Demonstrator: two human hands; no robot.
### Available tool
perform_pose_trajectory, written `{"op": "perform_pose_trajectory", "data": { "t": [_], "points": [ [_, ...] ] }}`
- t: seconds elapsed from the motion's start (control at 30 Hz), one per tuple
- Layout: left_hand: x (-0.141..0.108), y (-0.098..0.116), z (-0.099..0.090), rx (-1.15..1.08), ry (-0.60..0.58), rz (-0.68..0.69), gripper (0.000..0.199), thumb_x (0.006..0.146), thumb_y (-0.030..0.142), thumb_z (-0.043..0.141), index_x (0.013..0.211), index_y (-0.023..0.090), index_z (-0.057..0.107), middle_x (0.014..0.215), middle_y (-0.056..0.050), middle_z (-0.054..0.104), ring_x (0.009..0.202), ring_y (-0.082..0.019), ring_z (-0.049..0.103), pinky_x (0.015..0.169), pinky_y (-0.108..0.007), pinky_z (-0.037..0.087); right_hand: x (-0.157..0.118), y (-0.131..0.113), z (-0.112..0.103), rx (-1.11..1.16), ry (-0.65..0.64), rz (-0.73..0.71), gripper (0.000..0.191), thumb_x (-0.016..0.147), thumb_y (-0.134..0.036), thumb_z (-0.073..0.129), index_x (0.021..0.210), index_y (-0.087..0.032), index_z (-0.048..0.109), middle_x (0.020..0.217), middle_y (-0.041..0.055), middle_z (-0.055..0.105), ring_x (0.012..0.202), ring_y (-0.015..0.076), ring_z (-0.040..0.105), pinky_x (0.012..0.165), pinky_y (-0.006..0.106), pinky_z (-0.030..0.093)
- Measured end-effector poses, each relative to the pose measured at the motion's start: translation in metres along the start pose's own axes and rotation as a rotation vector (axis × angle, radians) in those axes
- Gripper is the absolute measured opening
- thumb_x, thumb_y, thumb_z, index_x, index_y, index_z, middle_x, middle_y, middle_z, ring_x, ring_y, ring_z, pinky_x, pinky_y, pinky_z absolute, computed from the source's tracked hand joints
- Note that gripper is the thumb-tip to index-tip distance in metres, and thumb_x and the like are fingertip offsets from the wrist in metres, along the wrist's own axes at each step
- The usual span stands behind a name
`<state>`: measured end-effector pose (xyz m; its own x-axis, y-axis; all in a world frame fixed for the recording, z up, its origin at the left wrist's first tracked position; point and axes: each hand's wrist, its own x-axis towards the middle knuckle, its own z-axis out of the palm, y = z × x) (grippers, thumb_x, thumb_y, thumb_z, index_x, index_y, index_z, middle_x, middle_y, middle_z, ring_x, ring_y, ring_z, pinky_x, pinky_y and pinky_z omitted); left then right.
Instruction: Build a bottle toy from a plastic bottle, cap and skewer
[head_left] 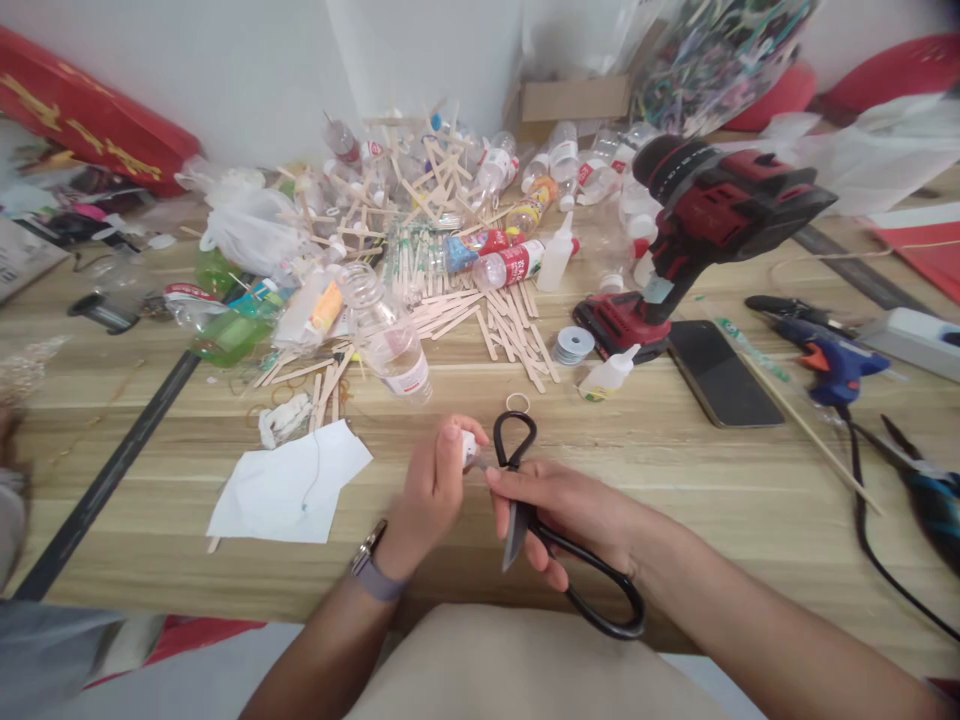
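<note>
My left hand [435, 485], with a watch on its wrist, is closed around a small white bottle cap [469, 447]. Black-handled scissors [626, 610] are spread apart in my right hand [574, 510]. One scissor blade points down toward me; the other reaches toward the cap, its tip partly hidden by my fingers, so I cannot tell whether it is in the cap. Just beyond the scissors lies a thin pale ring [517, 403]. A clear plastic bottle [394, 355] without a cap leans beyond my left hand.
A red and black cordless drill [731, 205] stands right of a heap of wooden sticks [510, 330] and plastic bottles. Near it are a glue bottle [607, 375], a wire spool [574, 345], a phone [724, 375] and a blue glue gun [832, 355]. White paper [289, 485] lies left.
</note>
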<state>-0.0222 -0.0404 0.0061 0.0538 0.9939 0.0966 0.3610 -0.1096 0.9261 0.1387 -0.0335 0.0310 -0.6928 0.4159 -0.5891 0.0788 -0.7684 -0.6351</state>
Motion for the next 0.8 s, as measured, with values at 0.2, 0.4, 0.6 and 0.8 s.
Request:
{"op": "perform_pose_trajectory", "data": {
  "t": [0.2, 0.4, 0.6, 0.8],
  "points": [
    [0.005, -0.007, 0.004, -0.240, -0.021, -0.169, 0.049, 0.096, 0.052, 0.023, 0.080, 0.019, 0.056, 0.056, 0.004, 0.046, 0.052, -0.013, 0.045, 0.053, -0.026, 0.039, -0.003, -0.003, 0.001, -0.713, 0.389, -0.230, 0.040, 0.092, -0.044, 0.045, 0.064, -0.018, 0.056, 0.046, -0.0023, 0.057, 0.040, 0.0117, 0.056, 0.046, 0.022, 0.042],
    [0.004, -0.003, 0.002, -0.147, -0.052, -0.102, 0.049, 0.097, 0.050, 0.021, 0.083, 0.020, 0.057, 0.070, 0.000, 0.055, 0.061, -0.014, 0.051, 0.058, -0.027, 0.042, -0.005, -0.006, 0.004, -1.422, 0.694, -0.409, 0.030, 0.094, -0.037, 0.042, 0.090, -0.016, 0.063, 0.082, 0.0130, 0.071, 0.075, 0.0281, 0.067, 0.056, 0.030, 0.042],
    [0.005, -0.002, 0.001, -0.028, -0.066, -0.002, 0.046, 0.098, 0.044, 0.024, 0.077, 0.020, 0.058, 0.074, -0.004, 0.061, 0.070, -0.017, 0.054, 0.071, -0.031, 0.045, -0.008, -0.014, 0.007, -1.468, 0.616, -0.326, 0.028, 0.093, -0.035, 0.045, 0.083, -0.018, 0.065, 0.072, 0.0082, 0.070, 0.061, 0.0224, 0.064, 0.051, 0.027, 0.037],
    [0.001, -0.004, 0.000, 0.113, -0.074, 0.073, 0.044, 0.099, 0.035, 0.021, 0.079, 0.021, 0.057, 0.074, -0.004, 0.063, 0.070, -0.017, 0.056, 0.073, -0.029, 0.044, -0.009, -0.015, 0.002, -0.975, 0.379, -0.176, 0.037, 0.092, -0.040, 0.044, 0.063, -0.020, 0.057, 0.048, -0.0014, 0.059, 0.041, 0.0132, 0.058, 0.044, 0.023, 0.040]
  ]
}}
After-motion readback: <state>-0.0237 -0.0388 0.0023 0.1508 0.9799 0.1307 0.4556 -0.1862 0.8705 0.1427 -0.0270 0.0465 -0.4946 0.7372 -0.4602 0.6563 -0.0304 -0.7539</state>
